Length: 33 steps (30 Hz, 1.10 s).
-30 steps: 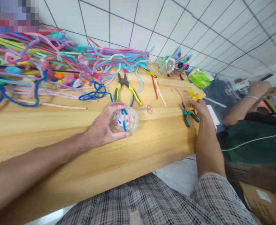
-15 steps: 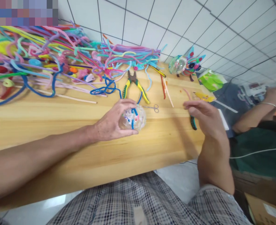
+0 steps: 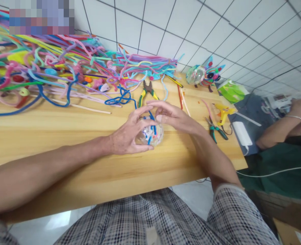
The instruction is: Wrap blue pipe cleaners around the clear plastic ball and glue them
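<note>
In the head view, my left hand [image 3: 125, 137] is wrapped round a clear plastic ball [image 3: 159, 136] with small bright bits showing in it. Blue pipe cleaner [image 3: 154, 128] runs over the ball's surface. My right hand [image 3: 178, 117] reaches across the ball's top, fingers bent and thumb close to them, at an upper piece of the blue pipe cleaner; the exact contact is partly hidden. Just behind my hands lie yellow-and-green pliers [image 3: 147, 88], handles partly covered. A loose tangle of blue pipe cleaner [image 3: 120, 97] is left of the pliers.
Piles of coloured pipe cleaners [image 3: 145, 64] fill the back left. At right lie teal-handled pliers [image 3: 217, 131], a yellow glue gun [image 3: 224, 112] and a white power adapter [image 3: 242, 133]. A decorated ball figure [image 3: 210, 75] stands behind. Another person's arm [image 3: 278, 131] shows far right.
My right hand has swung left from beside the glue gun to the ball, uncovering the teal-handled pliers. My left hand keeps holding the ball. The view has shifted slightly.
</note>
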Motion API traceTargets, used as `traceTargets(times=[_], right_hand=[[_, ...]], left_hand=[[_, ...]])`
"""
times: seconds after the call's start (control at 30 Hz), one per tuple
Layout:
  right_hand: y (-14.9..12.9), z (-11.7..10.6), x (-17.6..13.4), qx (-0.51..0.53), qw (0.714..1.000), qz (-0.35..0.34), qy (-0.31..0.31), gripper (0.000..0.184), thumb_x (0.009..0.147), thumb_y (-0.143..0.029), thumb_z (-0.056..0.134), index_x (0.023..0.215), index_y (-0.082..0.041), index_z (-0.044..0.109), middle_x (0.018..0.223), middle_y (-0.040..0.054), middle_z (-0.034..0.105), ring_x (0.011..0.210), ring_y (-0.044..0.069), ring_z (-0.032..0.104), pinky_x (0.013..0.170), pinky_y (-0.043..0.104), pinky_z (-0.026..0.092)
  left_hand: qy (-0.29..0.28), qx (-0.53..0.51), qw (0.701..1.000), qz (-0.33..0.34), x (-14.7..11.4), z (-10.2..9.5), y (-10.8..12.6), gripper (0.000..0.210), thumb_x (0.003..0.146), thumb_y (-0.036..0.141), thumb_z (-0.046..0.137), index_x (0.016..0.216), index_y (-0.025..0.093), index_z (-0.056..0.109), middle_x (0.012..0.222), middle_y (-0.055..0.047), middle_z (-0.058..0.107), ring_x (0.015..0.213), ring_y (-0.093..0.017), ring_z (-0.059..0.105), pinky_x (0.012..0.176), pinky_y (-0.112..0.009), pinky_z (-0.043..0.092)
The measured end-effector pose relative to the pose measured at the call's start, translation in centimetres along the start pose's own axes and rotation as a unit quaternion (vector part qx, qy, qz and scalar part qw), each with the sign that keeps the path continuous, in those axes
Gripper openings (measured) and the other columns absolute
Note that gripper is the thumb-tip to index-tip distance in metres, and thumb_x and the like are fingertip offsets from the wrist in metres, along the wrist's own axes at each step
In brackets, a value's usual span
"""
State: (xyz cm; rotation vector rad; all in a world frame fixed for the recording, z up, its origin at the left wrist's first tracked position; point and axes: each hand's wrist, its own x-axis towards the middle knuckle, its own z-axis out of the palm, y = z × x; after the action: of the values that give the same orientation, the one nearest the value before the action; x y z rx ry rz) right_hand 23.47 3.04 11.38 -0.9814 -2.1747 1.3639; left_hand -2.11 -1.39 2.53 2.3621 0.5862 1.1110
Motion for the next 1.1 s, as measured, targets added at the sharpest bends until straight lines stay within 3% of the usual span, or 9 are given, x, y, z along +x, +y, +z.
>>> traceTargets(times=[0.1, 0.27, 0.33, 0.47, 0.57, 0.67, 0.87, 1.1], right_hand=[[0.2, -0.3, 0.2, 0.017, 1.000, 0.013, -0.017, 0.056, 0.098, -0.064, 0.078, 0.140, -0.028, 0.071, 0.130, 0.0053, 0.075, 0.105, 0.020, 0.067, 0.095, 0.037, 0.057], [1.0, -0.5, 0.0, 0.000, 0.994, 0.054, 0.100, 0.057, 0.090, -0.071, 0.085, 0.123, -0.024, 0.079, 0.120, 0.0054, 0.077, 0.105, 0.022, 0.069, 0.096, 0.036, 0.056], [1.1, -0.2, -0.1, 0.018, 0.991, 0.079, 0.106, 0.057, 0.091, -0.074, 0.083, 0.116, -0.024, 0.082, 0.118, 0.0060, 0.079, 0.112, 0.024, 0.071, 0.104, 0.039, 0.055], [1.1, 1.3, 0.4, 0.154, 0.981, 0.091, 0.076, 0.054, 0.085, -0.073, 0.089, 0.110, -0.026, 0.087, 0.127, 0.0068, 0.083, 0.132, 0.029, 0.071, 0.121, 0.044, 0.051], [1.1, 2.5, 0.9, 0.292, 0.948, 0.105, 0.065, 0.051, 0.076, -0.068, 0.098, 0.105, -0.027, 0.087, 0.122, 0.0069, 0.086, 0.131, 0.030, 0.074, 0.119, 0.043, 0.056], [1.2, 2.9, 1.0, 0.351, 0.929, 0.105, 0.054, 0.051, 0.070, -0.060, 0.103, 0.104, -0.028, 0.085, 0.117, 0.0057, 0.088, 0.124, 0.030, 0.079, 0.113, 0.043, 0.061], [1.8, 2.2, -0.3, 0.323, 0.941, 0.059, 0.076, 0.032, 0.076, -0.045, 0.103, 0.094, -0.027, 0.083, 0.126, 0.0029, 0.085, 0.123, 0.025, 0.079, 0.114, 0.039, 0.059], [1.4, 2.5, -1.1, 0.260, 0.962, 0.041, 0.072, 0.033, 0.078, -0.051, 0.101, 0.090, -0.027, 0.083, 0.133, 0.0049, 0.081, 0.125, 0.026, 0.076, 0.111, 0.043, 0.060]], left_hand=[[0.014, -0.010, 1.000, 0.007, 0.0, 0.1, 0.0, 0.084, 0.086, 0.042, 0.095, 0.157, 0.032, 0.051, 0.174, -0.019, 0.031, 0.167, -0.044, 0.037, 0.135, -0.069, 0.043], [0.012, -0.011, 1.000, 0.014, -0.1, 0.2, -0.1, 0.084, 0.088, 0.043, 0.095, 0.158, 0.030, 0.050, 0.171, -0.021, 0.033, 0.165, -0.045, 0.040, 0.132, -0.067, 0.048], [0.009, -0.012, 1.000, 0.024, -0.1, 0.1, -0.1, 0.085, 0.088, 0.042, 0.095, 0.159, 0.031, 0.049, 0.171, -0.021, 0.034, 0.164, -0.044, 0.041, 0.132, -0.068, 0.048], [0.009, -0.024, 0.999, 0.047, 0.1, 0.1, -0.1, 0.088, 0.090, 0.039, 0.094, 0.163, 0.033, 0.046, 0.174, -0.021, 0.032, 0.165, -0.043, 0.041, 0.133, -0.069, 0.046], [0.007, -0.027, 0.998, 0.056, 0.3, 0.1, -0.1, 0.086, 0.092, 0.038, 0.092, 0.163, 0.032, 0.045, 0.177, -0.022, 0.029, 0.168, -0.043, 0.037, 0.135, -0.069, 0.045], [0.010, -0.024, 0.998, 0.058, 0.3, 0.1, -0.1, 0.083, 0.093, 0.040, 0.092, 0.163, 0.031, 0.047, 0.178, -0.022, 0.028, 0.170, -0.044, 0.034, 0.135, -0.070, 0.045], [0.007, -0.039, 0.997, 0.062, 0.4, 0.2, -0.3, 0.076, 0.098, 0.039, 0.086, 0.162, 0.030, 0.047, 0.179, -0.023, 0.026, 0.167, -0.044, 0.038, 0.133, -0.070, 0.046], [-0.011, -0.046, 0.997, 0.055, 0.4, 0.1, -0.2, 0.083, 0.096, 0.039, 0.088, 0.165, 0.033, 0.043, 0.178, -0.022, 0.030, 0.169, -0.044, 0.037, 0.134, -0.071, 0.044]])
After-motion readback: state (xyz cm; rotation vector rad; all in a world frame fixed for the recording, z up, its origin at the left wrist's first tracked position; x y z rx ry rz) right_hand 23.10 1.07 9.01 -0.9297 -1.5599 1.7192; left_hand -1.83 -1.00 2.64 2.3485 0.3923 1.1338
